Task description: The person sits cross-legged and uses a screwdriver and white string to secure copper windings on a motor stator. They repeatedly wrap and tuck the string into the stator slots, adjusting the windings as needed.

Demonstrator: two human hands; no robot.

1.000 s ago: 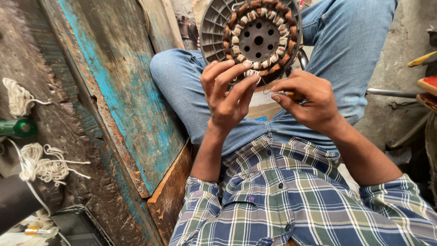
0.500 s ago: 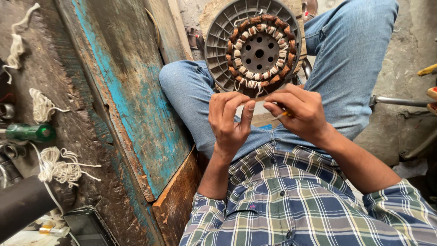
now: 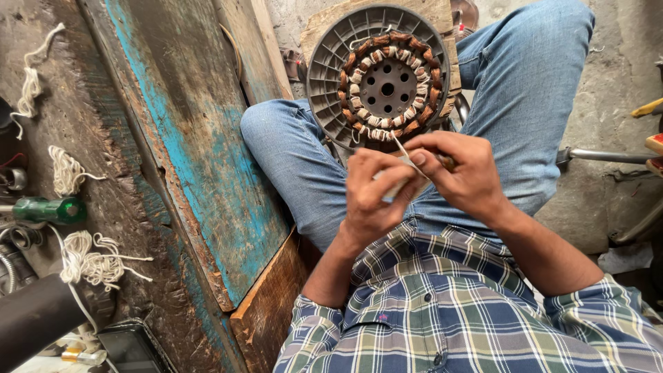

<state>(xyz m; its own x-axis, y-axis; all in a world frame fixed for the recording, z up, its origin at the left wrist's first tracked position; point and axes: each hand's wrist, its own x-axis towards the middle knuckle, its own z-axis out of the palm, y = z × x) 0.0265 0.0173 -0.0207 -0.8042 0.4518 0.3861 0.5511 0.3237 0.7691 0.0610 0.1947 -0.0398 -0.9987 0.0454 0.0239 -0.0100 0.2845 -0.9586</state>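
Hands meet just below the stator (image 3: 387, 86), propped between the knees: left hand (image 3: 373, 197) curls shut on a pale strip (image 3: 397, 185), right hand (image 3: 459, 173) pinches a thin cord (image 3: 404, 148) slanting up toward the windings, right hand marginally nearer.

The hands (image 3: 414, 183) hide most of a pale slip (image 3: 399, 181). The stator's (image 3: 385, 86) lower rim sits behind them.

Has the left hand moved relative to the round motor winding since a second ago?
Yes. The left hand has dropped away from the motor winding, toward the person's lap.
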